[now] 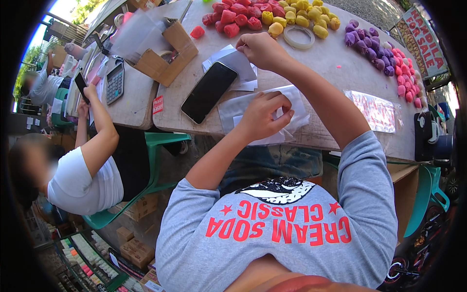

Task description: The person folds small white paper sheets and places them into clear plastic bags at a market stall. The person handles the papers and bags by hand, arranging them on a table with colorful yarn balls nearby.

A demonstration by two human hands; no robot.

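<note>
The left hand (262, 117) pinches a clear bag (233, 109) flat on the desk (335, 63), fingers clamped to keep it steady. The right hand (260, 51) grips a paper slip (238, 61) beside the phone (209, 91), fingers together.

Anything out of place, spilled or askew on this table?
One red moulded piece lies apart from the red pile, beside the open cardboard box. The black smartphone lies diagonally near the table edge. Nothing looks spilled or damaged; the left hand rests on a clear plastic bag.
</note>
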